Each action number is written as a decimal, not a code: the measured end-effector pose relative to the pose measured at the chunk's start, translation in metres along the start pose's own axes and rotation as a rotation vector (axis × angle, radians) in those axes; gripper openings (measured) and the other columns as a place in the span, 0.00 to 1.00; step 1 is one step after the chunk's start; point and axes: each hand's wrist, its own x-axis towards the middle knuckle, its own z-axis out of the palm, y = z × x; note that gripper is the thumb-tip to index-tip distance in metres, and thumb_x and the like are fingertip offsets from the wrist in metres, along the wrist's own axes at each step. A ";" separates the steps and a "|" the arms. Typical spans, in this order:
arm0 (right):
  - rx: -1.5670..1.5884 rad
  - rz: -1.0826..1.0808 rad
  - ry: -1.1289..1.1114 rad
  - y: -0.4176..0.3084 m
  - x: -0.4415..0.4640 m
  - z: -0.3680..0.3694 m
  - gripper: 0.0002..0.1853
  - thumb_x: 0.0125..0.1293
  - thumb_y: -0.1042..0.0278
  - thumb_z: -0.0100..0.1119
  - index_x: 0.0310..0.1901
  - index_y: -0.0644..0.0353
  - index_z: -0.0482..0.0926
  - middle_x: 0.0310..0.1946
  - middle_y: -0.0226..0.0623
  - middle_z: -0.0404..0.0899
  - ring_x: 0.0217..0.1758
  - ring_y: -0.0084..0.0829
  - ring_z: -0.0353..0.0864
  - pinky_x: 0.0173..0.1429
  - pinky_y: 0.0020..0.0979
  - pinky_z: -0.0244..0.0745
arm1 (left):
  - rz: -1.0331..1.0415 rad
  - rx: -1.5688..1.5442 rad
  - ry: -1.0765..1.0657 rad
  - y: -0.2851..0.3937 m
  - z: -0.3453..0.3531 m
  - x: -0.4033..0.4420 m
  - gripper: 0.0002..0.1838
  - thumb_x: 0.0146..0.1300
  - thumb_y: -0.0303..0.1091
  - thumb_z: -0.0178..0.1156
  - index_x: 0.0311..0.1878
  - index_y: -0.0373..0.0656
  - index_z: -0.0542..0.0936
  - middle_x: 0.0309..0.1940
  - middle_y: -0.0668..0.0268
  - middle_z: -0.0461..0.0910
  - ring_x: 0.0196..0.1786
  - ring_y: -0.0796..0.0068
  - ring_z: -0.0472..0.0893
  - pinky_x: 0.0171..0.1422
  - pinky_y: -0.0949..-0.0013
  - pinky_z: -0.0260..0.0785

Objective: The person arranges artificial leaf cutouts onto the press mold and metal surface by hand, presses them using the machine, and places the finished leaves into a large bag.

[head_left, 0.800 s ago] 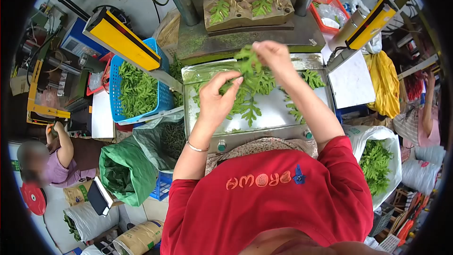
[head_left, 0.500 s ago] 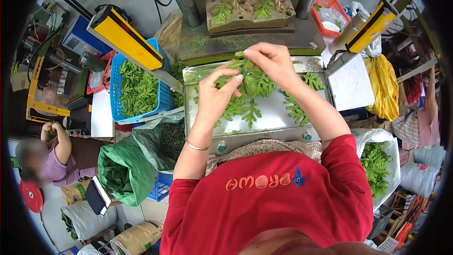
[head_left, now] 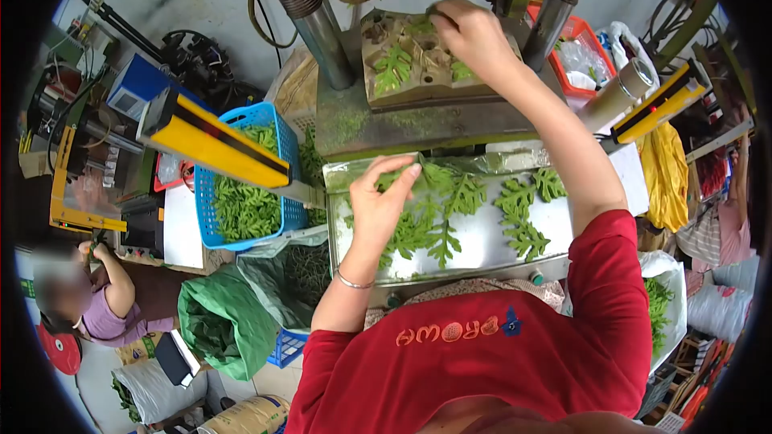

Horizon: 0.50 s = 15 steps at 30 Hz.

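Note:
My right hand (head_left: 476,36) reaches over the metal mold block (head_left: 406,92), its fingers closed on a green leaf (head_left: 420,26) at the block's back. Another leaf (head_left: 393,68) lies on the block's left part, and one (head_left: 461,71) shows beside my right wrist. My left hand (head_left: 388,193) is above the left side of the metal tray (head_left: 482,246), thumb and forefinger together on a green leaf (head_left: 434,175). Several leaves (head_left: 521,217) lie spread on the tray.
Yellow guard bars (head_left: 217,141) stand on both sides of the press. A blue basket (head_left: 289,145) of leaves is at left, near a green sack (head_left: 249,317). A white sack (head_left: 675,297) with leaves is at right. A co-worker (head_left: 112,305) sits at far left.
My right hand has moved from beside my left hand, above the tray, forward to the mold block. The view has shifted, showing more of the press's upper part.

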 end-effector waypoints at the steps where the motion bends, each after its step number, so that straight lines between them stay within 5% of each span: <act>1: -0.002 -0.001 0.005 0.011 0.009 0.011 0.07 0.60 0.73 0.52 0.34 0.67 0.79 0.31 0.42 0.80 0.25 0.38 0.76 0.32 0.35 0.72 | 0.005 0.001 -0.003 0.000 0.000 0.003 0.08 0.57 0.22 0.64 0.40 0.36 0.81 0.38 0.64 0.79 0.23 0.81 0.74 0.25 0.81 0.68; 6: -0.310 0.090 -0.107 0.059 0.030 0.071 0.09 0.61 0.75 0.48 0.35 0.68 0.78 0.35 0.46 0.80 0.32 0.46 0.78 0.38 0.38 0.73 | -0.148 -0.011 0.020 -0.002 -0.003 0.017 0.08 0.57 0.23 0.64 0.41 0.37 0.81 0.35 0.65 0.78 0.23 0.81 0.73 0.25 0.81 0.68; 10: -0.183 0.177 -0.512 0.078 0.029 0.091 0.10 0.59 0.78 0.43 0.39 0.66 0.76 0.33 0.50 0.79 0.37 0.52 0.77 0.42 0.44 0.73 | -0.144 -0.042 0.063 -0.014 -0.011 0.024 0.09 0.57 0.24 0.65 0.41 0.37 0.81 0.34 0.66 0.78 0.22 0.81 0.73 0.25 0.81 0.67; 15: -0.056 0.192 -0.216 0.057 0.016 0.068 0.11 0.59 0.75 0.46 0.41 0.65 0.77 0.35 0.50 0.79 0.40 0.52 0.77 0.45 0.44 0.72 | -0.176 -0.002 0.109 -0.012 -0.011 0.028 0.09 0.57 0.25 0.65 0.41 0.38 0.81 0.34 0.65 0.79 0.22 0.81 0.73 0.24 0.81 0.67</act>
